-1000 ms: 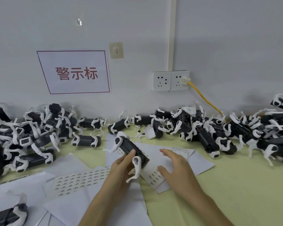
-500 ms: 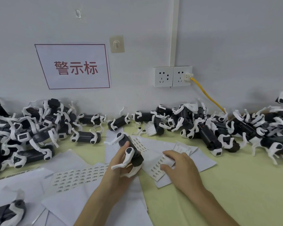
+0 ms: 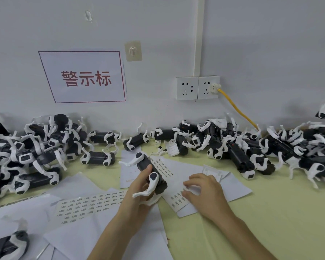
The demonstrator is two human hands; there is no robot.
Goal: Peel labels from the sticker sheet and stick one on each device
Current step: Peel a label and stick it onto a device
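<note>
Matt black plastic device (image 3: 152,171), white paper sticker sheet (image 3: 174,182)

Left hand (image 3: 139,192) is up off the table, fingers wrapped around something with the thumb pointing up along it, forearm coming in from bottom center. Right hand (image 3: 204,192) is palm-down and flat-ish, fingers curled a bit, fingertips (image 3: 188,182) pressing down.

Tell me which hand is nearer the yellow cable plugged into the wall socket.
Right. The right hand rests on the sticker sheet below the yellow cable; the left hand, holding a device, is farther left.
</note>
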